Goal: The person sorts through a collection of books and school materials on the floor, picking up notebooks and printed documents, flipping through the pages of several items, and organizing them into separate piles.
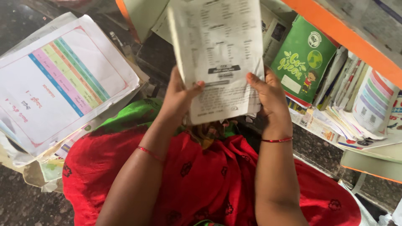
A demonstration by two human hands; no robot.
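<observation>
I hold a thin white booklet (pixel 217 46) with black printed text up in front of me, above my lap. My left hand (pixel 179 98) grips its lower left edge with the thumb on the front page. My right hand (pixel 270 94) grips its lower right edge, thumb also on the front. Both wrists carry a thin red thread. Under my arms lies red cloth with a dark pattern (pixel 209 184) and a strip of green cloth (pixel 134 113).
A pile of large white sheets with a coloured striped chart (pixel 63 79) lies at the left. At the right stands a green book (pixel 303 58) beside a heap of books and papers (pixel 356 109). An orange-edged board (pixel 347 37) crosses the top right. Grey stone floor shows below.
</observation>
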